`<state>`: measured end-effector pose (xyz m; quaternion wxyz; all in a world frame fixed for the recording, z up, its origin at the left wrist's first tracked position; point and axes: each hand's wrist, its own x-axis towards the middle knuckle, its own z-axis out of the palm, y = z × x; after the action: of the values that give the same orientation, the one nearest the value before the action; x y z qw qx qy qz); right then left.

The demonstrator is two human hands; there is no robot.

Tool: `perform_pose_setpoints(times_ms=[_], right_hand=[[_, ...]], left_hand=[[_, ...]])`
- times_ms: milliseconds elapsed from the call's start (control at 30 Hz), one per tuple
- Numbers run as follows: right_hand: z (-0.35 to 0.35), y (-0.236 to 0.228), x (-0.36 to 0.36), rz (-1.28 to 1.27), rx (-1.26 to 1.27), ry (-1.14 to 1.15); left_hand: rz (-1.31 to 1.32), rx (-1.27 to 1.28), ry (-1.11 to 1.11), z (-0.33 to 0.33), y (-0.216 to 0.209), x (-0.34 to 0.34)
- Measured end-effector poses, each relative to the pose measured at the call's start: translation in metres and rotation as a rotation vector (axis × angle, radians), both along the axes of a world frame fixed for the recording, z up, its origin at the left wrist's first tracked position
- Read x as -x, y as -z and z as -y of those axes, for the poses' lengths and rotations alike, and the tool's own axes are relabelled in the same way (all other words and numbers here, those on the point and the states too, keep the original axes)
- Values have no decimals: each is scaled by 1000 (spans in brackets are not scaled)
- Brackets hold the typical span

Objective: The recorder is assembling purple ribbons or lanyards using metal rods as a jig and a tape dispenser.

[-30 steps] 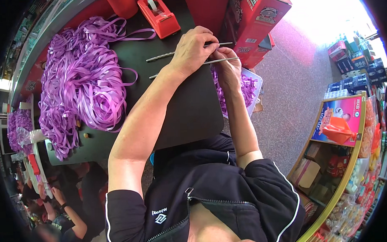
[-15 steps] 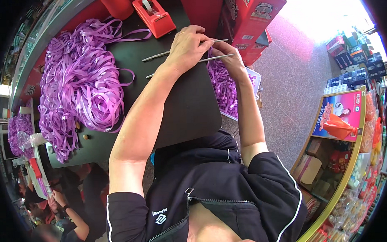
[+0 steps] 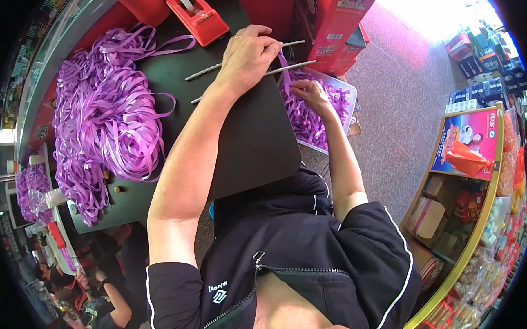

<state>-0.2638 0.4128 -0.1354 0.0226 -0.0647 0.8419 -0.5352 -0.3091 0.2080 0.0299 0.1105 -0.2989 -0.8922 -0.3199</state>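
Rods (image 3: 283,68) and a ribbon (image 3: 284,64) are gripped in the closed left hand (image 3: 245,58); ribbons in the bin (image 3: 345,92) are fingered by the loosely curled right hand (image 3: 310,93), its hold unclear; one must probably be lifted out next.

From my remote seat I saw several packages. A red cardboard box (image 3: 334,23) stood at the far edge of the black table, just beyond the hands, with a small white label (image 3: 334,37) on its near face. On the right, a yellow-framed shelf (image 3: 451,216) held a flat pink and blue carton (image 3: 469,143) with an orange bag (image 3: 466,157) lying against its front. Below it sat a pale boxed package (image 3: 426,217). Along the shelf's outer edge ran clear packets of sweets (image 3: 497,214), too small to tell apart. Farther off, at the upper right, stacked blue and white cartons (image 3: 476,96) stood on the floor.
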Motion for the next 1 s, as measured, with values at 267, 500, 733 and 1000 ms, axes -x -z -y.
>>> perform_pose_setpoints(times_ms=[267,500,733,1000], right_hand=[[-20,110,-45,226,232,117],[0,98,-72,426,718,242],[13,69,-67,631,1350,218],[11,28,-66,479,1230,251]], left_hand=[[-14,9,41,0,3,4],[9,21,27,-1,1,3],[12,24,28,-1,0,2],[13,34,26,0,0,1]])
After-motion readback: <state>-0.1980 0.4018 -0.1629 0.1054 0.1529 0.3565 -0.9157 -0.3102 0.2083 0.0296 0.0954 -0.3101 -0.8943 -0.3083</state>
